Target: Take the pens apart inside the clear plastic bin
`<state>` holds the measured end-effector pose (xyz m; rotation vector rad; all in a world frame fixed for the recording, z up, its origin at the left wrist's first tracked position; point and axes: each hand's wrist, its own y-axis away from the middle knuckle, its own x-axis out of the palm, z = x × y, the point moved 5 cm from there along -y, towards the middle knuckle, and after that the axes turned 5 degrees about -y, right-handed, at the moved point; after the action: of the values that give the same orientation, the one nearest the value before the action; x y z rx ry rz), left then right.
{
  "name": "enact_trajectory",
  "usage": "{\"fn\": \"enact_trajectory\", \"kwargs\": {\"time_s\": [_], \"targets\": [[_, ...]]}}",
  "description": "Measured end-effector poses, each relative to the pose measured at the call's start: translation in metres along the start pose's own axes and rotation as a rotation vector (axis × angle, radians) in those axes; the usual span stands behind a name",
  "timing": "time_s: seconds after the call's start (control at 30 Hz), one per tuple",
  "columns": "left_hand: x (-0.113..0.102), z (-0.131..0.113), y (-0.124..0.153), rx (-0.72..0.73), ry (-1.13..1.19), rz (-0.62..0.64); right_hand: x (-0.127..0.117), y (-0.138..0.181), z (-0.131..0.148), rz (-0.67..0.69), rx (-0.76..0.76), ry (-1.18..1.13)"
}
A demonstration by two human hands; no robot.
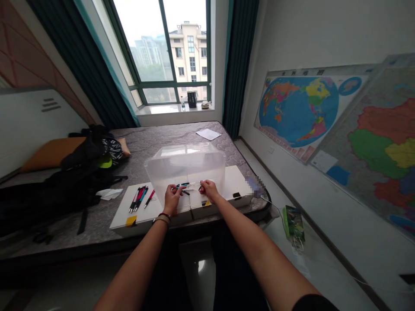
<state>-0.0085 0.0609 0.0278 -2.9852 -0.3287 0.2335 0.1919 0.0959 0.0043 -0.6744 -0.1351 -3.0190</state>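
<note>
Plastic and slim, one pen (190, 185) spans between the left hand (171, 198) and the right hand (209, 190), each grip pinching one end, just in front of one clear box (184, 166). Two white boards (123, 216) lie under them on the bed (155, 138). The pen looks light, stiff and smooth enough to slip, so the ends suit holding. One dark pen (186, 192) lies beneath, roughly five bunched pens (138, 198) sit left, and one red pen (149, 198) lies beside them.

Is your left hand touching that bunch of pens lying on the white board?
Apart. The head view shows bare white board between the left hand and the bunch of pens; that hand pinches a separate pen with the right hand.
</note>
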Motion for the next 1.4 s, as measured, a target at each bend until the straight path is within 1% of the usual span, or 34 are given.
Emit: {"fn": "enact_trajectory", "kwargs": {"time_s": [0.17,0.33,0.6,0.77,0.97,1.1,1.17,1.27,1.4], "targets": [[0.000,0.002,-0.003,-0.025,0.070,0.059,0.000,-0.001,0.000,-0.008,-0.010,0.027],[-0.001,0.006,-0.007,-0.051,0.146,0.058,0.000,-0.001,-0.001,0.003,-0.011,0.035],[0.000,0.004,-0.005,-0.067,0.121,0.059,-0.001,-0.002,-0.003,-0.002,-0.015,0.045],[0.001,0.001,-0.004,-0.030,0.069,0.075,-0.001,-0.001,-0.001,0.002,-0.018,0.057],[0.000,0.004,-0.003,-0.026,-0.038,0.020,-0.002,-0.001,-0.001,0.005,-0.029,0.058],[-0.002,0.007,-0.003,-0.006,-0.085,-0.065,-0.002,-0.001,-0.001,0.008,-0.020,0.051],[-0.003,0.009,-0.004,0.001,-0.089,-0.078,-0.001,-0.001,-0.001,0.011,-0.016,0.046],[-0.001,0.011,-0.005,-0.005,-0.087,-0.029,-0.002,-0.001,-0.001,0.011,-0.020,0.041],[0.001,0.012,-0.006,-0.022,-0.017,0.034,-0.002,-0.002,-0.002,0.012,-0.019,0.033]]}}
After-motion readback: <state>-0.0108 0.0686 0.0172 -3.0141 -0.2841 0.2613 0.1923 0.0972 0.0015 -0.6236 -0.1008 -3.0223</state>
